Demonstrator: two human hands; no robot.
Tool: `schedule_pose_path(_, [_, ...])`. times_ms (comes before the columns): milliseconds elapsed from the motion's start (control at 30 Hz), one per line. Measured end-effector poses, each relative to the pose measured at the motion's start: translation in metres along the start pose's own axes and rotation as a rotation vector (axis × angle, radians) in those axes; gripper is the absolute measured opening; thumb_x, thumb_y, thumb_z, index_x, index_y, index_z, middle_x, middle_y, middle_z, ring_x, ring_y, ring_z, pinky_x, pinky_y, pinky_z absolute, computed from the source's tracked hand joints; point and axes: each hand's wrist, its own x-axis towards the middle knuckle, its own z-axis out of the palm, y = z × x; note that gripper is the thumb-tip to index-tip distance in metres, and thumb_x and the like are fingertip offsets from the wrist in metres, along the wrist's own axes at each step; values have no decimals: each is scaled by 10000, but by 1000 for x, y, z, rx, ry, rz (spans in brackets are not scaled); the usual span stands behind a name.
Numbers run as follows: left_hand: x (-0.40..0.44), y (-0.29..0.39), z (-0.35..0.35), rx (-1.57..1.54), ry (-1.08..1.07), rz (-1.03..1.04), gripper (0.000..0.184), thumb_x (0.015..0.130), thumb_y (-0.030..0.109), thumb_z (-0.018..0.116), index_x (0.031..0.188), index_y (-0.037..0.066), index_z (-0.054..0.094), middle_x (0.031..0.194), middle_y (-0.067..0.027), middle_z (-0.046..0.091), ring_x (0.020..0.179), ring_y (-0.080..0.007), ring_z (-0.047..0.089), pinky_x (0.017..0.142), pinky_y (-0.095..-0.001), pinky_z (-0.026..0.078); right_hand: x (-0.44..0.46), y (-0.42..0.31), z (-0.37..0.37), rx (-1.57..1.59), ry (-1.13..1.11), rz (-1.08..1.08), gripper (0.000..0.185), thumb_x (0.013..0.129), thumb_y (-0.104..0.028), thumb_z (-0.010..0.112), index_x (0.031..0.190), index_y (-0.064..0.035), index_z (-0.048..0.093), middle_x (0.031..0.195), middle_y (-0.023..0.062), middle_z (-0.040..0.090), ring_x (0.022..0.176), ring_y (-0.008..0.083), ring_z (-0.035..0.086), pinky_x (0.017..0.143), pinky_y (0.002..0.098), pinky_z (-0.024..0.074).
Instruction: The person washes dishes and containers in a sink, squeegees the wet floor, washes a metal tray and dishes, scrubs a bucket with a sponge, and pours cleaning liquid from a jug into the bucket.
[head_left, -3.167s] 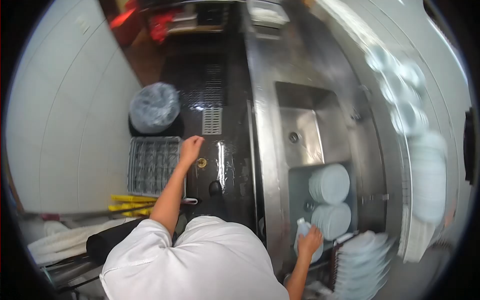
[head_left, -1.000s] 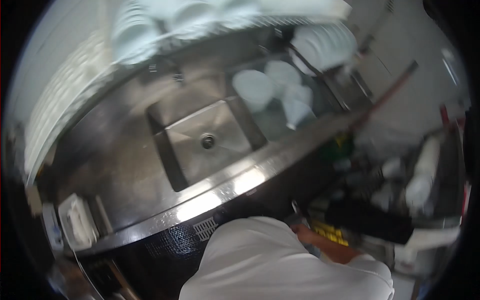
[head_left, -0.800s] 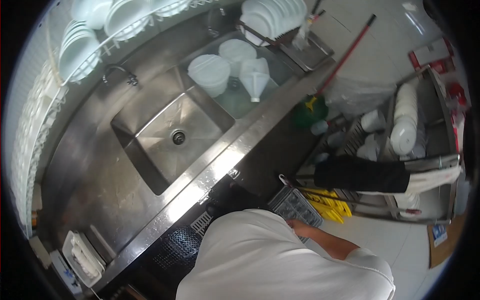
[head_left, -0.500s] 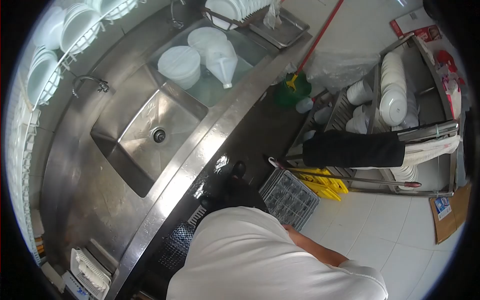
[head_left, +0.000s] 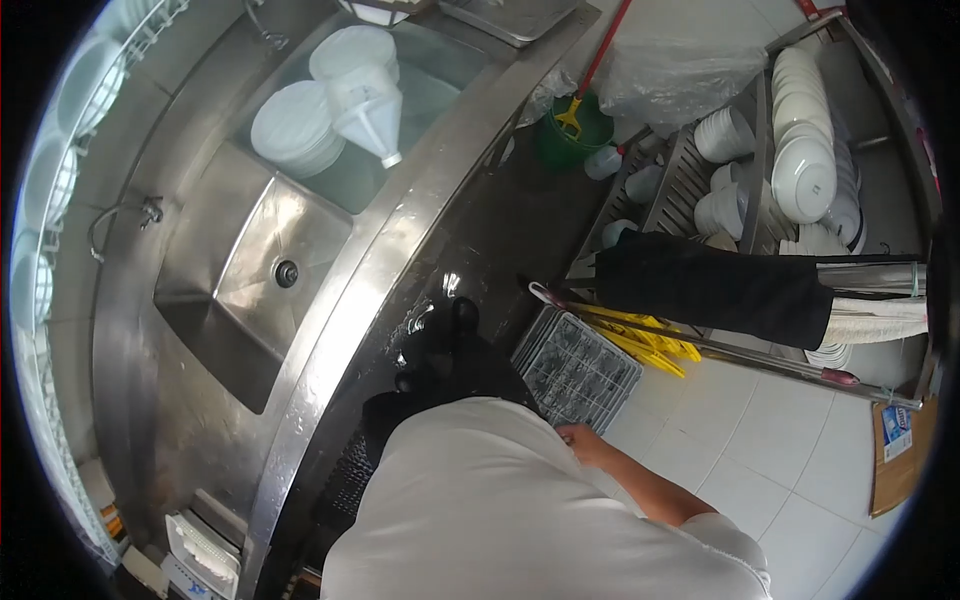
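My right hand (head_left: 582, 442) is beside my white shirt (head_left: 470, 500), low at my right side. Its fingers look curled, and whatever they hold, if anything, is hidden. Beyond it on the floor is a grey plastic rack (head_left: 580, 372) with a grid of compartments; I cannot tell whether the hand touches it. My left hand is out of sight. Ahead to the left, an empty steel sink basin (head_left: 265, 275) shows its drain. The basin next to it holds water, with stacked white bowls (head_left: 297, 125) and a translucent plastic jug (head_left: 365, 115) lying with its neck toward me.
A curved steel counter edge (head_left: 330, 330) runs along my left. At right stands a metal shelf with white bowls (head_left: 803, 170) and a black cloth (head_left: 710, 285) over its rail. A green bucket (head_left: 570, 135), yellow plastic pieces (head_left: 645, 342) and cardboard (head_left: 900, 460) are on the floor.
The view has shifted, so the sinks appear farther left and the shelf larger at right. More of my right hand shows beside my shirt.
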Motion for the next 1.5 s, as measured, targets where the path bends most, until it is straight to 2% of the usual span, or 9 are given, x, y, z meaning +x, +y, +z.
schedule_pose_path(67, [-5, 14, -7, 57, -20, 6, 213, 842, 141, 716, 1026, 36, 739, 942, -185, 717, 943, -373, 685, 858, -435, 538, 16, -16, -24, -520, -84, -2, 186, 840, -166, 741, 945, -13, 724, 856, 47, 718, 837, 143, 657, 764, 372, 523])
schedule_pose_path(167, [-15, 47, -29, 161, -62, 23, 216, 838, 131, 719, 1031, 37, 737, 948, -185, 716, 951, -375, 683, 865, -434, 537, 53, -29, -67, -338, -635, -46, 178, 817, -170, 744, 913, -25, 702, 802, 115, 701, 792, 224, 676, 740, 409, 511])
schedule_pose_path(400, [-44, 289, -98, 408, 376, 574, 225, 829, 109, 726, 1043, 39, 733, 962, -186, 713, 969, -379, 679, 880, -433, 534, 265, -74, -111, -179, 441, -354, 260, 883, -354, 703, 906, -98, 737, 933, 159, 741, 890, 387, 704, 779, 485, 550])
schedule_pose_path(700, [120, 605, -48, 788, 615, 1129, 694, 745, 34, 786, 1394, 70, 541, 1529, -248, 421, 1401, -462, 428, 1148, -532, 351, 671, -31, -123, 736, 298, -49, 372, 935, -405, 693, 1074, -62, 730, 904, 114, 740, 712, 225, 705, 659, 409, 576])
schedule_pose_path(933, [171, 610, -35, 760, 652, 1061, 746, 717, 138, 851, 1373, 33, 512, 1562, -317, 323, 1400, -508, 385, 1136, -580, 331, 790, -111, -167, 1026, 282, -34, 425, 930, -381, 726, 1070, 18, 685, 850, 96, 681, 714, 199, 681, 562, 335, 581])
schedule_pose_path(1033, [183, 618, -19, 741, 911, 1117, 387, 970, 299, 634, 1125, -49, 706, 1231, -229, 668, 1108, -453, 630, 969, -494, 530, 883, -133, -205, 981, 379, -140, 429, 900, -397, 750, 1011, 14, 705, 810, 92, 675, 654, 243, 655, 546, 421, 547])
schedule_pose_path(1200, [211, 546, -102, 1107, 584, 1716, 534, 785, 324, 807, 1210, 30, 670, 1316, -288, 557, 1228, -468, 519, 1074, -555, 431, 973, -195, -259, 591, 575, -68, 492, 920, -429, 705, 1136, 12, 663, 1059, 190, 713, 903, 328, 714, 770, 467, 575])
schedule_pose_path(1400, [170, 578, -48, 926, 949, 955, 389, 756, 374, 772, 1123, 255, 721, 1208, -270, 606, 1111, -459, 597, 811, -655, 510, 996, -204, -257, 414, 783, -38, 295, 932, -284, 660, 1045, -10, 653, 939, 179, 706, 812, 367, 698, 706, 498, 557])
schedule_pose_path(1500, [195, 599, -27, 709, 1047, 1106, 383, 764, 367, 771, 1131, 265, 733, 1223, -297, 597, 1151, -477, 591, 838, -680, 506, 965, -170, -237, 335, 927, -80, 199, 938, -211, 637, 999, -21, 649, 880, 174, 703, 767, 387, 689, 673, 513, 548])
